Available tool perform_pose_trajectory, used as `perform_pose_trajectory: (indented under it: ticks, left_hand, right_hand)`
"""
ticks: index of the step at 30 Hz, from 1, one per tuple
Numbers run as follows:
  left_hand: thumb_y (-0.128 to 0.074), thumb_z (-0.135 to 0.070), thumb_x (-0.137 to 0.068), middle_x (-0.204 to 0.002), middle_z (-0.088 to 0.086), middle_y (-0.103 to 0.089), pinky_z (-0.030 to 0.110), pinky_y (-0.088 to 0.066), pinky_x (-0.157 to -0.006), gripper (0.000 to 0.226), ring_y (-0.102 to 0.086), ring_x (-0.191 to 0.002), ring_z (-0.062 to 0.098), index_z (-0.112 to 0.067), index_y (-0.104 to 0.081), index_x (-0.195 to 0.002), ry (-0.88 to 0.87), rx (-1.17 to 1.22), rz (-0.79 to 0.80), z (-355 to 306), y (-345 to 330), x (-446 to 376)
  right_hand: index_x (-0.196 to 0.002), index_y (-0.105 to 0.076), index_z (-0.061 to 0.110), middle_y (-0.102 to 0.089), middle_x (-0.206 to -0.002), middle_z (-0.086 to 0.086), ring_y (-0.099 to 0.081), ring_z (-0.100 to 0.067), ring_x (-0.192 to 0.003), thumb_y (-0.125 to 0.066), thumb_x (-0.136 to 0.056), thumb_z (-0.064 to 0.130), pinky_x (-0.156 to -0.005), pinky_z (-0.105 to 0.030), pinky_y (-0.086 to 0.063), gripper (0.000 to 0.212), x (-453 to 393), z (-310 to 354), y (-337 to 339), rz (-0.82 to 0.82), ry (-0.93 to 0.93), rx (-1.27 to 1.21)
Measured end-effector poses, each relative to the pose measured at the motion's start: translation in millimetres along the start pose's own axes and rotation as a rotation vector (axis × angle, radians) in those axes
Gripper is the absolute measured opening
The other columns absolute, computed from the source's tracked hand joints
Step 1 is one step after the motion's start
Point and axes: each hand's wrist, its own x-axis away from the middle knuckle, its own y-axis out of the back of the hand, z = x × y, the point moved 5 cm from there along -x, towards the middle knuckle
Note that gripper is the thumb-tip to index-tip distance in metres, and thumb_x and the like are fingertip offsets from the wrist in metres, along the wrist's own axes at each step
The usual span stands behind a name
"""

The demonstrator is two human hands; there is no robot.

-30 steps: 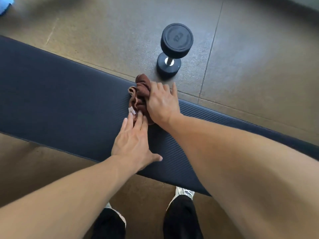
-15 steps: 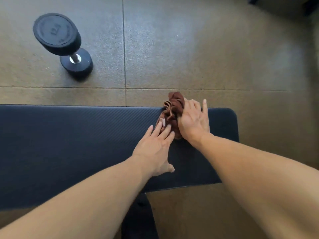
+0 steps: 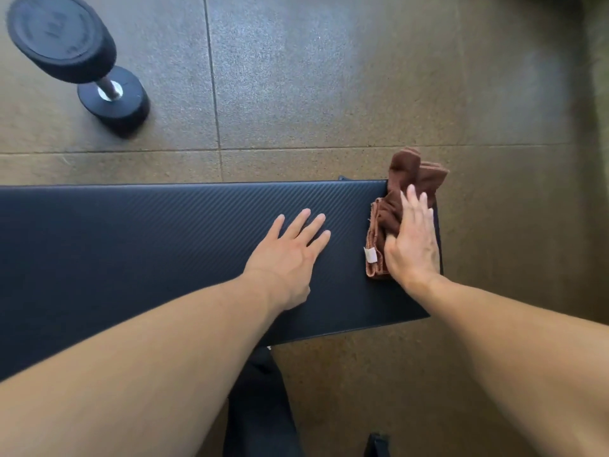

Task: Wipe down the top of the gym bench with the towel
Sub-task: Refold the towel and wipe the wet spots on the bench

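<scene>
Counter (image 3: 148,245): dark padded gym bench top with a ribbed surface, running left to right.
Towel (image 3: 392,212): brown, bunched at the counter's right end, its far part hanging past the far right corner (a white tag shows on its near edge).
Right hand (image 3: 412,245): fingers straight, palm pressing flat on the towel.
Left hand (image 3: 290,255): fingers spread, flat on the bare counter, well apart from the towel.
Dumbbell (image 3: 82,61): black, on the floor (image 3: 329,77) beyond the counter's far edge.

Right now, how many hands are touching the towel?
1. The right hand presses flat on the brown towel at the bench's right end. The left hand rests on the bare pad, apart from the towel.
</scene>
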Motion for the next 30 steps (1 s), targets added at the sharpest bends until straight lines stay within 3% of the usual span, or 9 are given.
perform_pose_trajectory:
  ticks: [9,16,18,22,24,26,28,30]
  left_hand:
    - [-0.042,-0.047,-0.104,-0.169,0.004,0.019,0.046,-0.002,-0.128,0.078,0.019,-0.156,0.024,-0.022,0.002,-0.163,0.083,0.042,-0.137,82,-48,101]
    - [-0.044,-0.045,-0.104,-0.169,0.004,0.019,0.046,-0.003,-0.128,0.08,0.016,-0.156,0.026,-0.022,0.006,-0.162,0.203,0.081,-0.192,172,-123,242]
    - [-0.047,-0.035,-0.103,-0.17,0.003,0.01,0.045,-0.008,-0.128,0.075,0.009,-0.157,0.024,-0.021,-0.003,-0.163,0.246,0.163,-0.249,188,-141,277]
    - [-0.042,-0.006,-0.098,-0.171,-0.007,-0.006,0.039,-0.013,-0.127,0.071,0.002,-0.157,0.01,-0.023,-0.019,-0.163,0.375,0.558,-0.354,213,-172,348]
    - [-0.033,-0.014,-0.104,-0.168,-0.012,-0.02,0.033,-0.019,-0.125,0.06,-0.015,-0.155,0.007,-0.032,-0.025,-0.161,0.547,0.896,-0.362,223,-177,384]
    - [-0.034,-0.029,-0.106,-0.154,-0.013,-0.046,0.032,-0.037,-0.113,0.046,-0.044,-0.141,0.014,-0.042,-0.039,-0.151,0.761,1.198,-0.399,236,-184,425]
    - [-0.041,-0.032,-0.104,-0.146,-0.009,-0.057,0.038,-0.044,-0.109,0.045,-0.055,-0.131,0.019,-0.044,-0.042,-0.148,0.89,1.392,-0.43,245,-191,469]
    - [-0.047,-0.032,-0.101,-0.143,-0.009,-0.059,0.041,-0.045,-0.109,0.048,-0.056,-0.13,0.02,-0.045,-0.042,-0.147,0.946,1.476,-0.46,251,-192,519]
  right_hand:
    - [-0.162,-0.018,0.016,-0.012,-0.173,-0.001,0.006,-0.019,-0.16,-0.057,-0.093,0.008,-0.13,-0.045,0.004,0.08,115,119,-63,-0.04,-0.006,-0.083]
    - [-0.163,-0.018,0.018,-0.01,-0.173,0.001,0.015,-0.014,-0.159,-0.065,-0.086,-0.001,-0.129,-0.045,0.008,0.092,233,259,-126,0.088,0.091,-0.15]
    - [-0.162,-0.021,0.017,-0.011,-0.173,0.003,0.015,-0.013,-0.158,-0.064,-0.085,-0.002,-0.129,-0.043,0.009,0.09,258,302,-137,0.144,0.154,-0.182]
    - [-0.162,-0.028,0.022,-0.014,-0.171,0.013,0.012,-0.006,-0.158,-0.048,-0.083,0.008,-0.129,-0.038,0.008,0.083,305,387,-155,0.318,0.314,-0.267]
    - [-0.161,-0.03,0.03,-0.018,-0.167,0.02,0.003,0.0,-0.157,-0.044,-0.086,0.012,-0.131,-0.037,-0.002,0.078,327,427,-165,0.465,0.359,-0.338]
    - [-0.158,-0.036,0.037,-0.03,-0.163,0.023,-0.017,0.003,-0.154,-0.048,-0.096,0.015,-0.128,-0.031,-0.019,0.067,350,469,-165,0.63,0.344,-0.447]
    - [-0.151,-0.045,0.041,-0.052,-0.149,0.023,-0.043,0.007,-0.139,-0.053,-0.103,0.02,-0.115,-0.015,-0.034,0.053,375,512,-152,0.751,0.352,-0.492]
    - [-0.138,-0.052,0.047,-0.062,-0.13,0.028,-0.054,0.014,-0.12,-0.055,-0.105,0.026,-0.097,-0.002,-0.038,0.039,402,554,-129,0.83,0.388,-0.48]
